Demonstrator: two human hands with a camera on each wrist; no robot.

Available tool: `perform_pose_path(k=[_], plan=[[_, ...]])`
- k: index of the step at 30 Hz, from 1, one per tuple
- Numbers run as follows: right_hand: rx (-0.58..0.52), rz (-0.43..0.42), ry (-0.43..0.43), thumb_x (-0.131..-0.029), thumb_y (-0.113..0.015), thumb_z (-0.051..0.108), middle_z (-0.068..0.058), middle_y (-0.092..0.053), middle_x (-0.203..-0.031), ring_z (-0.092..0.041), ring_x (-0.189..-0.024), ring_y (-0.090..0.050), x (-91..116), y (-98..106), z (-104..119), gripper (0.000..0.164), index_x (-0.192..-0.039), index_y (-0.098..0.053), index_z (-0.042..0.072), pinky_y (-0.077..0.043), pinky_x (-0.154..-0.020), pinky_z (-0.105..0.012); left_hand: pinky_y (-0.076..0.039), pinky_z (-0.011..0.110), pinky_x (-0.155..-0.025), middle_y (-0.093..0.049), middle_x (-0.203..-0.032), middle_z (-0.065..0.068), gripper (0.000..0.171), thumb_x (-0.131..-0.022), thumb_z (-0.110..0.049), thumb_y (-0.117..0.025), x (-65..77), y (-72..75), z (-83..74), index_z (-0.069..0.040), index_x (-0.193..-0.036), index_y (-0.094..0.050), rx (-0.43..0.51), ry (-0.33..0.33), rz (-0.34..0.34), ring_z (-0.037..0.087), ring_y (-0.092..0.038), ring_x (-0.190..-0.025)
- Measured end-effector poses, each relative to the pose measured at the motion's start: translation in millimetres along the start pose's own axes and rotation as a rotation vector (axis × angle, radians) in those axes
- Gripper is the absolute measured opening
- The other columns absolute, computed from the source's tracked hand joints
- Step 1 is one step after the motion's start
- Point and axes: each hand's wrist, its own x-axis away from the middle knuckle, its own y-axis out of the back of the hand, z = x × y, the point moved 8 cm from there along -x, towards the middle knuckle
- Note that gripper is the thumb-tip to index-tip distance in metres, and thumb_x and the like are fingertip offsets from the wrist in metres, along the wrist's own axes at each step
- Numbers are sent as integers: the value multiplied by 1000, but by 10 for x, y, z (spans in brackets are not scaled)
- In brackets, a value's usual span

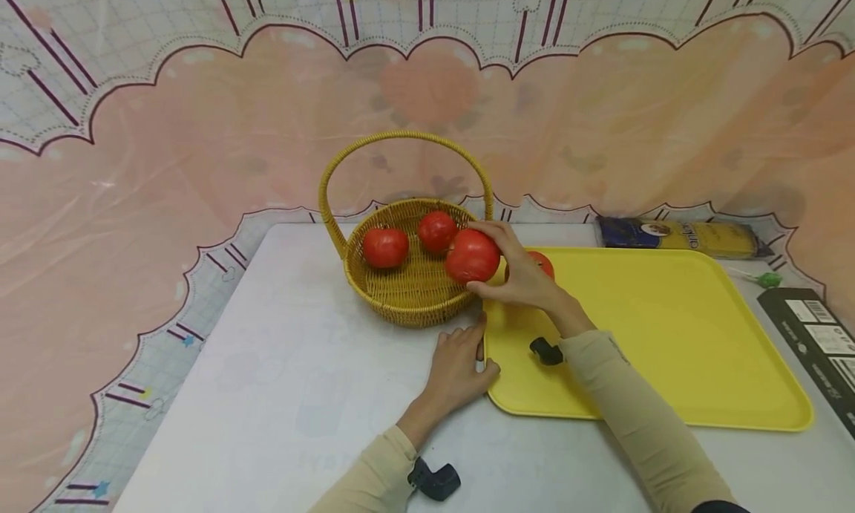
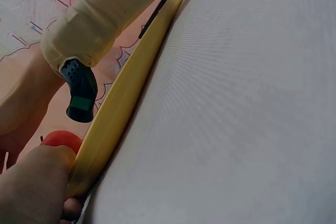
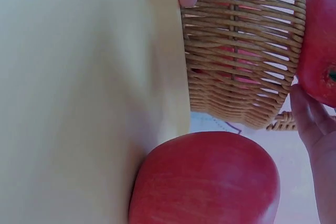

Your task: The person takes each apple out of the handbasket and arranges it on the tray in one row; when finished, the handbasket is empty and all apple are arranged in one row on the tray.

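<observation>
My right hand [image 1: 524, 275] grips a red tomato [image 1: 472, 256] between thumb and fingers, over the right rim of the yellow wicker basket [image 1: 414, 316]. The right wrist view shows this tomato [image 3: 321, 45] beside the basket's rim, fingertips against its skin. Two more tomatoes lie inside the basket, one at the left [image 1: 385, 247] and one at the back [image 1: 437, 232]. Partly hidden behind my right hand, another tomato [image 1: 543, 263] sits on the yellow tray [image 1: 668, 335]. My left hand [image 1: 461, 368] holds the tray's left edge, thumb at the rim; the left wrist view shows a fingertip beneath.
The basket's tall handle [image 1: 405, 134] arches over it. Behind the tray lies a yellow and blue packet [image 1: 681, 236]. To the right are a small green-headed item [image 1: 768, 279] and a dark box [image 1: 811, 350]. A patterned sheet [image 1: 427, 127] hangs behind the white table [image 1: 280, 364].
</observation>
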Motion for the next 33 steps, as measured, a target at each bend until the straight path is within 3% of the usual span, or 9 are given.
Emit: perform_pose_path(k=[5,11,15,20,27,33], plan=[[-13,-25,-63,-74,-75,6,-14,-37,-139,-27,-117,-47,76,46,-25,80,-141,-31,4,-45,-89,-41,-23,24,-70,-45,-70,-8,66,-76,-27,-58,6,-13,1,-3,-137,-48,-4,-4,7,8,-38,-68],[-102,-59,-111,-76,-73,5,-14,-37,-143,-30,-124,-46,164,69,-118,81,-143,-28,4,-40,-101,-50,-22,24,-69,-44,-70,-9,62,-76,-26,-58,8,-27,-5,-4,-134,-51,7,-9,1,8,-37,-67],[-147,-93,-156,-76,-72,3,-15,-35,-145,-33,-125,-45,235,131,-204,84,-145,-25,7,-38,-102,-53,-22,24,-69,-44,-69,-9,60,-75,-26,-57,-11,-37,-30,-5,-132,-52,4,-29,0,7,-37,-66],[-195,-107,-201,-76,-71,2,-13,-33,-146,-32,-125,-46,293,223,-279,88,-148,-23,14,-40,-101,-52,-22,24,-69,-44,-69,-9,71,-75,-26,-59,-26,-29,-23,-4,-141,-43,16,-11,17,7,-38,-66],[-135,-131,-227,-75,-72,4,-15,-34,-143,-33,-120,-48,364,345,-305,87,-147,-25,16,-43,-96,-53,-22,24,-70,-44,-69,-9,72,-76,-27,-58,-10,-39,13,-2,-142,-41,21,14,25,7,-37,-66],[-92,-165,-193,-73,-72,1,-16,-32,-140,-33,-123,-44,380,437,-270,86,-146,-28,11,-37,-102,-55,-23,24,-70,-44,-68,-9,73,-75,-26,-58,-12,-32,1,-3,-142,-41,13,11,21,8,-37,-66]])
